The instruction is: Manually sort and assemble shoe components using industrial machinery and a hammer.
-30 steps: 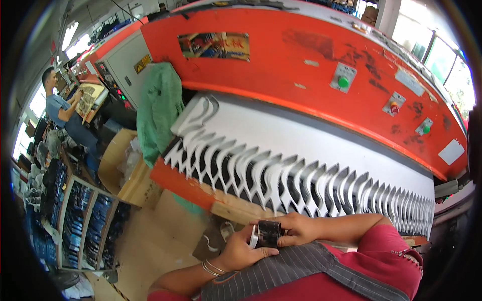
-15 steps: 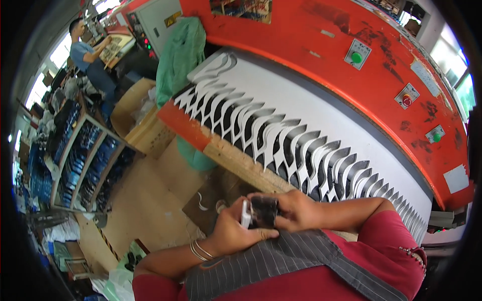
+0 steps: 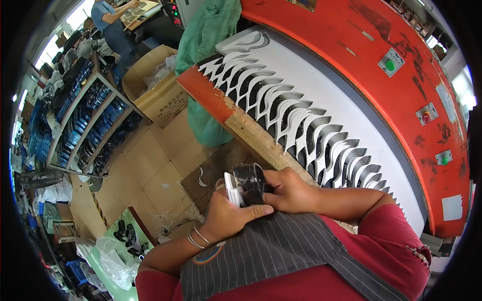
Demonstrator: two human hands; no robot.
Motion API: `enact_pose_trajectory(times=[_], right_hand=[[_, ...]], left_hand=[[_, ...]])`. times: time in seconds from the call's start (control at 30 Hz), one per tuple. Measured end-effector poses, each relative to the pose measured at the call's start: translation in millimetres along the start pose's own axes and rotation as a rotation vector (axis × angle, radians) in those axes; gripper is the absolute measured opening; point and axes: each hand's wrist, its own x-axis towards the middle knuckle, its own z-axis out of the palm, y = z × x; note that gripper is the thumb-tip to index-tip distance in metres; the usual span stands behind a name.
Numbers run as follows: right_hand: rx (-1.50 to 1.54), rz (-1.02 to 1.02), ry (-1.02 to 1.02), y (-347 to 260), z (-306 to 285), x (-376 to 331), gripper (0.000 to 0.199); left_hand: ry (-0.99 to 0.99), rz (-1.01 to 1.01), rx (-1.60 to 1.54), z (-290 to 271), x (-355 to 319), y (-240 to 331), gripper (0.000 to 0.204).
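In front of my apron, my left hand [image 3: 227,214] grips a small stack of cut pieces [image 3: 251,181], its thumb along the lower edge. The stack shows a dark, shiny face and white edges. My right hand [image 3: 290,190] closes on the stack's right side with its fingertips. Just beyond my hands, long rows of curved, wavy cut pieces [image 3: 301,125], dark and white, lie on a white board [image 3: 346,123] on the machine bed. Two separate curved pieces [image 3: 259,40] lie at the board's far left end.
A red machine [image 3: 346,45] with green and red buttons arches over the board, whose bed has a wooden front edge [image 3: 258,138]. To the left stand a green sack [image 3: 208,40], a cardboard box [image 3: 163,95] and a loaded rack [image 3: 95,120]. Another person [image 3: 113,30] works far left.
My view has shifted, bringing more of the floor and the green table at lower left into sight. Both hands stay on the stack, which is now tilted to show more white edges.
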Motion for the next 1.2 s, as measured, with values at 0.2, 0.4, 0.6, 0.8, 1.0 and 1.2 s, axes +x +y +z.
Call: enact_pose_trajectory(times=[0.2,0.4,0.6,0.8,1.0,1.2], right_hand=[[0.083,0.033,-0.237,10,-5,9,0.029],[-0.041,-0.047,-0.356,9,-1,9,0.027],[-0.193,-0.268,-0.284,23,3,4,0.028],[-0.075,-0.37,-0.174,39,19,-3,0.021],[0.061,0.277,-0.261,36,12,12,0.017],[0.475,0.241,-0.157,27,30,19,0.042]], left_hand=[[-0.043,-0.312,-0.34,-22,-6,-5,0.044],[-0.054,-0.199,-0.061,-27,-24,-9,0.046],[0.011,-0.109,-0.092,-14,-30,-19,0.046],[0.03,-0.136,-0.035,-3,-29,-22,0.049],[0.249,-0.185,0.011,3,-14,-26,0.035],[0.467,-0.168,-0.476,4,-11,-33,0.022]])
